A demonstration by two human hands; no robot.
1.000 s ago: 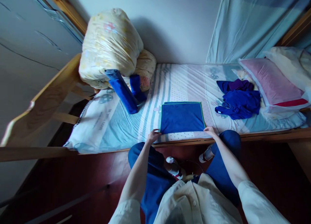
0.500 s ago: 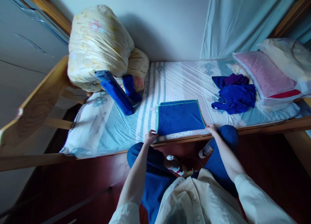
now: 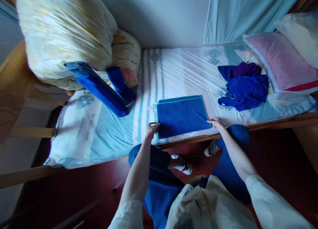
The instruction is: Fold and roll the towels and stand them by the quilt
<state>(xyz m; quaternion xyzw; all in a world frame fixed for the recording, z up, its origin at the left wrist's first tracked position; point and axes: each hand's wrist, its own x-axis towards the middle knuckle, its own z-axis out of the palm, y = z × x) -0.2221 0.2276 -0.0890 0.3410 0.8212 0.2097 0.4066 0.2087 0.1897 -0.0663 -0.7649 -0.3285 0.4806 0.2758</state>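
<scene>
Cloth (image 3: 182, 118), blue, green-edged, lies folded on bed (image 3: 185, 71) by its front edge, probably light and limp, best pinched at corners; right hand (image 3: 215, 123) pinches near-right corner, left hand (image 3: 151, 128) slightly parted at left edge, grip unclear

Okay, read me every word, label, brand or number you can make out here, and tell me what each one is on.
Nothing reads with certainty.
Bedsheet, left end: printed lettering, too blurred to read.
Blue garment: small white patch, perhaps a tag, too small to read.
Folded blue cloth: no text visible.
</scene>
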